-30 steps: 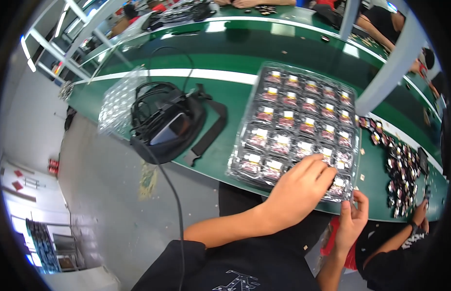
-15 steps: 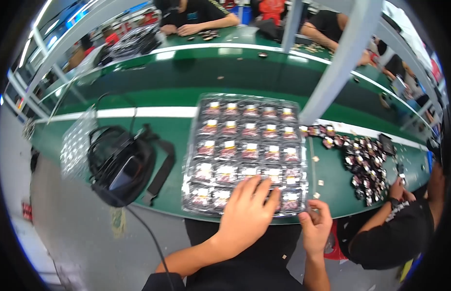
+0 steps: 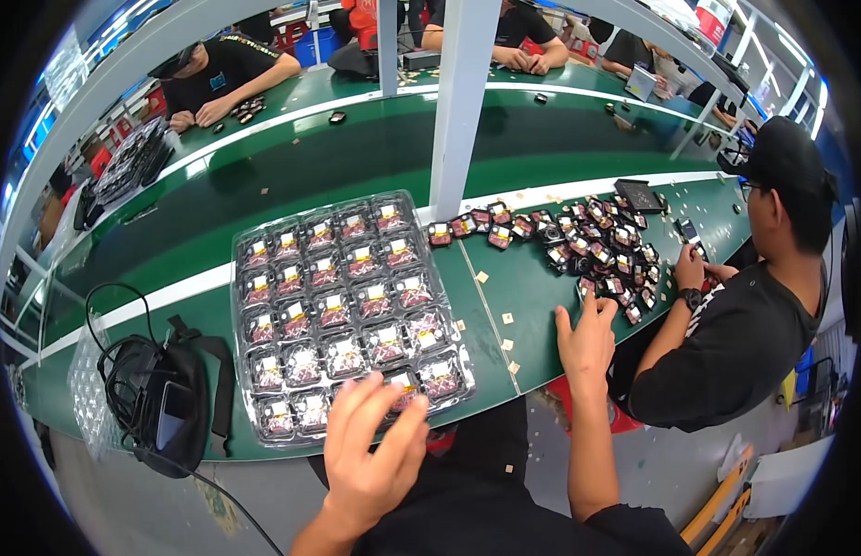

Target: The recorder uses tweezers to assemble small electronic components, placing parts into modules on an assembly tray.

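My left hand (image 3: pixel 373 454) lies spread, empty, on the near edge of the clear tray (image 3: pixel 342 310), its pockets full of small parts | right hand (image 3: pixel 586 338) open, fingertips touching loose parts (image 3: pixel 597 250) on green table (image 3: pixel 264 222)

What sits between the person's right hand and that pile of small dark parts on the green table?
Nothing visible does. The right hand rests on the green table with its fingertips at the near edge of the pile of small parts; only bare tabletop and tiny scraps lie around it.
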